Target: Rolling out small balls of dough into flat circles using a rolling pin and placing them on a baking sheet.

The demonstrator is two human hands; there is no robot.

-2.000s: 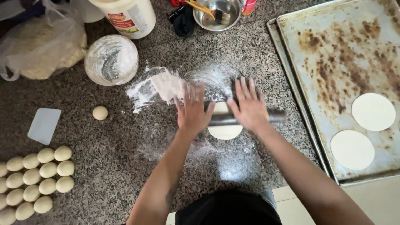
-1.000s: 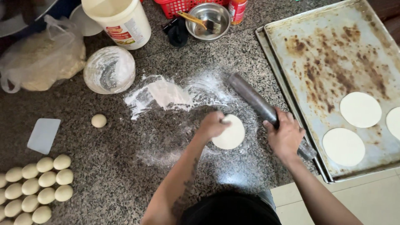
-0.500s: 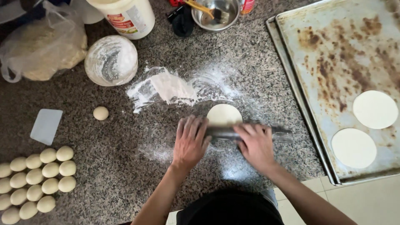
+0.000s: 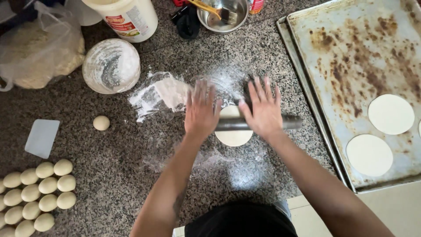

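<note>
Pin [image 4: 258, 123] is now riding mid-disc [image 4: 233, 136] on the floured surface [image 4: 131, 145], further forward than a moment ago, both my hands [image 4: 201, 112] [image 4: 262, 112] pressing flat, fingers spread, so dough is thinning.

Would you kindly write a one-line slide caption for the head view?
Left hand and right hand press a rolling pin across a dough disc on the floured granite counter.

A white tub [image 4: 127, 15] with a red-yellow label stands beside a clear plastic bag [image 4: 39, 50].
</note>
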